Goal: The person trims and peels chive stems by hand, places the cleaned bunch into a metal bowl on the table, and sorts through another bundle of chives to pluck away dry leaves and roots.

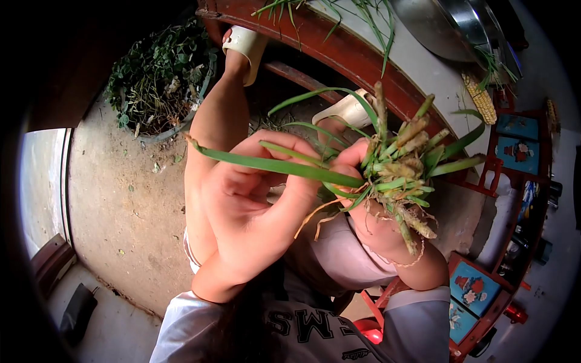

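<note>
My right hand (358, 202) is closed round a bunch of chives (402, 160), whose pale, stubby root ends and a few dry strands face up toward me. Green leaves stick out of the bunch on both sides. Just left of it, my left hand (257, 202) has its thumb and index finger pinched at a long chive leaf (272, 164) that stretches left from the bunch. Part of the grip is hidden behind the leaf. Both hands are above my lap.
A table (411, 66) with a red-brown edge holds loose green leaves (378, 27), a metal bowl (433, 27) and a corn cob (479, 100). On the floor, left of my legs, stands a tub of leafy plants (160, 78). A cabinet with blue painted panels (517, 154) is at right.
</note>
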`<state>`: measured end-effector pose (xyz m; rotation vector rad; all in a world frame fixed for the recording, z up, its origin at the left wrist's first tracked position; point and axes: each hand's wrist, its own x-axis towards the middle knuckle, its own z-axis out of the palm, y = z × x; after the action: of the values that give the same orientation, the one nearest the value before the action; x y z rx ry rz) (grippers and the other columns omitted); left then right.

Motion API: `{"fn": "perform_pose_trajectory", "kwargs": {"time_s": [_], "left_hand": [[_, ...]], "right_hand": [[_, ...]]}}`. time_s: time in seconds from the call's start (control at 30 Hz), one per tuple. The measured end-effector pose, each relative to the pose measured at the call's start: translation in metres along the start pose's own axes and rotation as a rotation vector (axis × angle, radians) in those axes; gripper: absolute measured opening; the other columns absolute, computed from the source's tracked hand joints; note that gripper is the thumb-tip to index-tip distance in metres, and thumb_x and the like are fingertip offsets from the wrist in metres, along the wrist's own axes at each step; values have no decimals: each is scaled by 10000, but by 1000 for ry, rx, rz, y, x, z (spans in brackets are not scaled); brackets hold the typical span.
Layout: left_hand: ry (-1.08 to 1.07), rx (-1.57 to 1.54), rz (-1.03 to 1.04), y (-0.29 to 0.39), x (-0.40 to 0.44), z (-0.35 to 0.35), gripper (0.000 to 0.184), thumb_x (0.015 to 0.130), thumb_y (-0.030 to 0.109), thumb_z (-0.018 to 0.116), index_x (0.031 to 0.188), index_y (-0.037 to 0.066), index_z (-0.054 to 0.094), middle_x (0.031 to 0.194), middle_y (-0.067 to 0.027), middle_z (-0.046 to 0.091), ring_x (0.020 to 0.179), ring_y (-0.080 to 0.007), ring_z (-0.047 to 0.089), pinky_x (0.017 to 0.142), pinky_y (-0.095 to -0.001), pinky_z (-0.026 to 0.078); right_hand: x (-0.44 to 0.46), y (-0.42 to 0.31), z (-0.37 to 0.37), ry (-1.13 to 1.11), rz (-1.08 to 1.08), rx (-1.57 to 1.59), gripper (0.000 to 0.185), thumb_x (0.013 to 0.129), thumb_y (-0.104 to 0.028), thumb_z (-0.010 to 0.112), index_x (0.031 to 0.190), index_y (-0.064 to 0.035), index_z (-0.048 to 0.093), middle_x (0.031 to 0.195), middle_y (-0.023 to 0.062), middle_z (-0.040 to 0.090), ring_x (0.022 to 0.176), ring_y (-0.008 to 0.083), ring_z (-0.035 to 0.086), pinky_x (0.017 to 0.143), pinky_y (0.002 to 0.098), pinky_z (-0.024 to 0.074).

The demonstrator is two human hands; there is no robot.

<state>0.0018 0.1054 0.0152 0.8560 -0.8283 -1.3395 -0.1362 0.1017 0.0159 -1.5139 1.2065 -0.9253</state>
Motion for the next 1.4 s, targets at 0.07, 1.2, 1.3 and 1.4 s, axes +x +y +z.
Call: {"fn": "perform_pose_trajectory", "kwargs": {"time_s": [0.07, 1.2, 1.3, 1.4], "left_hand": [[-12, 31, 3, 0, 0, -2, 79, 755, -44, 543, 829, -47, 517, 795, -55, 559, 730, -80, 535, 659, -173, 420], [128, 212, -8, 3, 13, -9, 171, 815, -24, 460, 947, -53, 563, 857, -88, 583, 747, -124, 563, 696, -207, 439], [-33, 166, 166, -5, 11, -10, 220, 826, 119, 517, 959, -52, 555, 847, -125, 584, 777, -162, 556, 740, -285, 444], [-104, -35, 191, -11, 11, -5, 135, 795, 5, 523, 909, -34, 585, 894, -96, 586, 836, -131, 536, 750, -237, 423]], "right_hand": [[1, 0, 1, -1, 3, 77, 142, 796, -135, 544, 783, -14, 472, 673, -18, 431, 589, 33, 379, 513, 161, 299], [3, -9, -13, 192, -13, 135, 92, 696, 15, 609, 780, 30, 574, 707, 51, 589, 632, 91, 546, 555, 214, 443], [1, -8, -10, 174, 27, 266, 99, 693, -2, 618, 776, 31, 576, 701, 52, 592, 620, 96, 546, 561, 223, 446], [1, -10, -8, 111, 5, 184, 101, 710, -3, 609, 796, 31, 570, 718, 51, 588, 638, 90, 542, 574, 219, 452]]}}
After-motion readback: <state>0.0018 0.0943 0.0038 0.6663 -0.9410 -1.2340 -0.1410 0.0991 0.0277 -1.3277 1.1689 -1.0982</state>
